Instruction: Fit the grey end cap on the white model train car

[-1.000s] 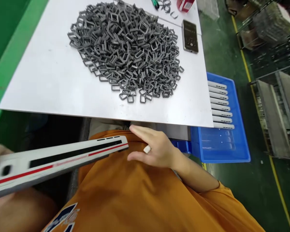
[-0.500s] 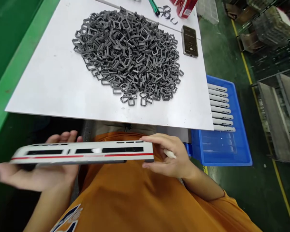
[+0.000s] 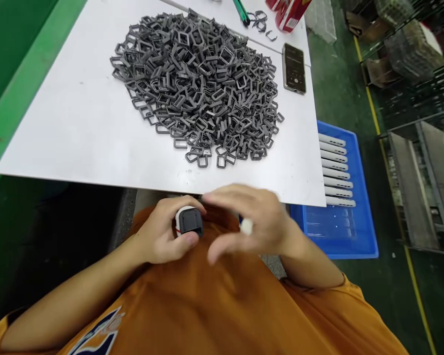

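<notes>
My left hand (image 3: 163, 234) is closed around a white toy train car (image 3: 188, 221), held end-on against my orange shirt so only its dark end face shows. My right hand (image 3: 255, 222) hovers just to the right of that end, fingers apart and blurred by motion, a small white piece showing at its thumb. A large heap of grey rectangular plastic frames (image 3: 200, 84) lies on the white table (image 3: 77, 128) just beyond both hands.
A blue bin (image 3: 351, 236) with a row of white train cars (image 3: 335, 170) stands right of the table. A phone (image 3: 294, 68), a red can (image 3: 290, 14) and a green pen (image 3: 241, 12) lie at the far edge. Grey racks stand on the green floor at right.
The train car, held sideways across my lap before, is now turned end-on toward me in my left hand. My right hand has let go of its right end and moved left.
</notes>
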Demonstrator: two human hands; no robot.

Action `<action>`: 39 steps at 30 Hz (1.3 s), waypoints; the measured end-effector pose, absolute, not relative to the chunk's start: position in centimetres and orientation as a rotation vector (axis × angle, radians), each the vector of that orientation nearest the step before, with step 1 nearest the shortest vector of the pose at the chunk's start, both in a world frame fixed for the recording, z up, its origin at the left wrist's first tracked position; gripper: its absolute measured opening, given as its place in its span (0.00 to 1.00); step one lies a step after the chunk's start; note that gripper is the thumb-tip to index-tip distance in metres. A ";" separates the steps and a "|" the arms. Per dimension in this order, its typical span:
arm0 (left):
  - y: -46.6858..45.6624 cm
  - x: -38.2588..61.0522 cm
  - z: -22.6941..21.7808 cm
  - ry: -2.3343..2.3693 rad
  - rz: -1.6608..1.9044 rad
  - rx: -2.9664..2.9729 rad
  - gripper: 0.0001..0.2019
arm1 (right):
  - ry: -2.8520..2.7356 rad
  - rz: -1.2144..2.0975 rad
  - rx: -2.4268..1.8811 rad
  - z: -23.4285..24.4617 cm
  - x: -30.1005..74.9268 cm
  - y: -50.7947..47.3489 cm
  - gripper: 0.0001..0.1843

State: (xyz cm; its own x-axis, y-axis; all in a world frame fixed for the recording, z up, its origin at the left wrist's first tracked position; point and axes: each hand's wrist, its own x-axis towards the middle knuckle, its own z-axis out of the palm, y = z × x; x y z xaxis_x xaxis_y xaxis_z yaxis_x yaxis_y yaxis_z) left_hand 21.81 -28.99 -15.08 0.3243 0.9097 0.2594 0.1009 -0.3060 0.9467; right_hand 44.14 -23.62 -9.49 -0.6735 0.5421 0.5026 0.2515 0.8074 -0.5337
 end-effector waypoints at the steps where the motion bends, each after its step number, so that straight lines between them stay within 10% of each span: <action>1: -28.9 21.8 -15.3 0.927 1.118 1.660 0.28 | -2.282 0.475 -0.709 -9.8 44.8 -22.8 0.20; 7: -30.1 21.0 -13.6 0.914 1.105 1.669 0.23 | -2.271 -0.016 -1.151 -12.6 46.0 -19.4 0.12; 39: -29.4 23.0 -16.5 1.064 1.057 1.805 0.34 | -2.262 0.452 -1.020 -9.3 47.4 -23.8 0.04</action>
